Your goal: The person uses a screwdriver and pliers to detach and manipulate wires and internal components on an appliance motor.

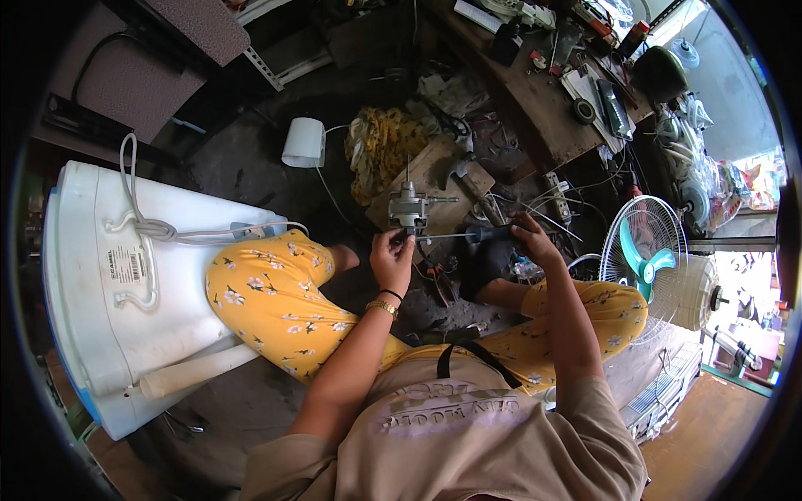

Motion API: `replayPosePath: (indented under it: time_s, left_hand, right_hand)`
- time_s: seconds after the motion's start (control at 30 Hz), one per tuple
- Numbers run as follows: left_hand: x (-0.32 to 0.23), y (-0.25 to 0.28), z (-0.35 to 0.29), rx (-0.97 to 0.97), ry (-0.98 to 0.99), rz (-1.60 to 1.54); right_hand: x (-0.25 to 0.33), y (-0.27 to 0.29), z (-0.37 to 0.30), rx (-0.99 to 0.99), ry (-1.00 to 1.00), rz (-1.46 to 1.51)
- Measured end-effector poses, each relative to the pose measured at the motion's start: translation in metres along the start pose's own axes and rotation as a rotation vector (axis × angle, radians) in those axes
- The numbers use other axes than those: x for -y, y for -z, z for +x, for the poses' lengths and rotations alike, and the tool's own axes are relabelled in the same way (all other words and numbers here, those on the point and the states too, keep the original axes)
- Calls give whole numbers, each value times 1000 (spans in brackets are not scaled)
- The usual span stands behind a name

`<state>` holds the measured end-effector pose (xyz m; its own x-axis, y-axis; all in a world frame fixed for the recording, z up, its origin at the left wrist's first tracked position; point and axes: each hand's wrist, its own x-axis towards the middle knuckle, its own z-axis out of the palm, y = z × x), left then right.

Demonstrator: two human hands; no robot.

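A small grey metal motor (408,205), its thin shaft pointing away from me, stands out in front of my left hand (391,260). The fingers of that hand are closed at the motor's near end. My right hand (535,238) is wrapped round the dark handle of a screwdriver (447,236). Its long steel shaft lies level across to the left, with the tip by my left fingers and the motor's near end. Whether the tip touches a screw is too small to tell. Beneath the motor is a wooden board (434,167), with a hammer (458,171) on it.
A white washing machine body (180,200) lies on my left. A fan with teal blades (645,263) stands at right. Beyond are a cluttered workbench (535,100), yellow cloth (380,146), a white plastic cover (303,143) and a power strip (558,199). Pliers (441,284) lie between my legs.
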<state>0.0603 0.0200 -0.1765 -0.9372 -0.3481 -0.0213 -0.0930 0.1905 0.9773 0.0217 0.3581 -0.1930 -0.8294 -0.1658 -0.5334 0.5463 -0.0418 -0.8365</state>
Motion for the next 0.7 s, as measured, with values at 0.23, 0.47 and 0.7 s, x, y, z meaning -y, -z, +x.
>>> replayPosePath:
  time_s: [0.23, 0.47, 0.7]
  left_hand:
    - [2, 6, 0, -18, -16, 38]
    - [0, 1, 0, -11, -39, 18]
    - [2, 5, 3, 50, -16, 70]
  right_hand:
    - [8, -27, -5, -73, -168, 134]
    - [3, -10, -2, 47, 14, 8]
    - [-5, -20, -1, -170, -194, 48]
